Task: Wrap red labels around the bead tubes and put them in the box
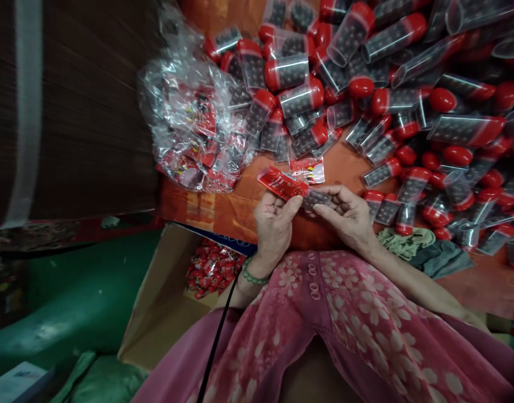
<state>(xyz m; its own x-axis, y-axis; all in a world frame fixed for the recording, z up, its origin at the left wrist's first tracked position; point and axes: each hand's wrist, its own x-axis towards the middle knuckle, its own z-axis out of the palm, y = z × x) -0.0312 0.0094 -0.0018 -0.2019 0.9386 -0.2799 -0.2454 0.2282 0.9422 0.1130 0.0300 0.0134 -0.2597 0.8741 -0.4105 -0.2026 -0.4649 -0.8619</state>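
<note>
Over the near edge of the bench (344,168), the left hand (276,224) pinches a red printed packet (282,183) between thumb and fingers, while the right hand (349,217) grips a clear dotted tube (317,202) at the packet's right end. The two meet between the hands — whether the tube reaches inside the packet, I cannot tell. Just beyond lies another red packet (315,171), flat on the orange covering. A crinkled plastic bag (168,106) with red packets inside rests to the left, and a large heap of red-capped tubes (294,71) spreads across the back and right. Crumpled cloths (408,242) lie near the right forearm; below the bench, left, an open cardboard box (150,302) holds shiny red pieces (212,271).
</note>
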